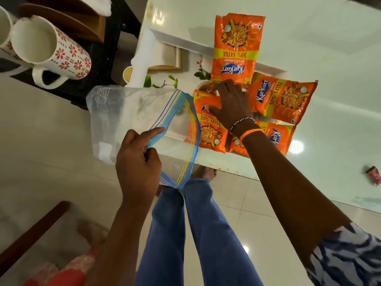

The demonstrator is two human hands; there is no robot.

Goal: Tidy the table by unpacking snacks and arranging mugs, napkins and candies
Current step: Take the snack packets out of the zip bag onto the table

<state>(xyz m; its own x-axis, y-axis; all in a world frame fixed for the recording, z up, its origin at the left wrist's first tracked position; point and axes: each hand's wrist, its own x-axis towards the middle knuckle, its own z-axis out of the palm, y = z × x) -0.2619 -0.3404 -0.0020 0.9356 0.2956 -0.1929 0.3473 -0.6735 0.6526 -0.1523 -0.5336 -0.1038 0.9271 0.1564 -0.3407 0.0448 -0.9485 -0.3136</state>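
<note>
Leftmost, two white mugs with red flower print (51, 46) lay tipped on a dark stand, well apart from the snacks. Next, a clear zip bag (132, 116) with a blue and yellow seal strip hung over the white table's (309, 38) near edge, mouth gaping toward the snacks, nothing visible inside. Left hand (137, 159) pinched the bag's blue rim between thumb and curled fingers, index finger stretched out along the strip, forearm coming up from below. Four orange Kurkure packets lay flat on the table near that edge: one (206, 129) just beside the bag mouth, one (236, 48) farther back, one (284, 100) to the right, one (276, 139) partly under the right wrist. Right hand (231, 104) was palm down, fingers spread flat across the nearest packet's top, pressing rather than closed around it; bead and orange bands on the wrist. Far right, a small red candy wrapper (374, 175) lay alone on the table.
</note>
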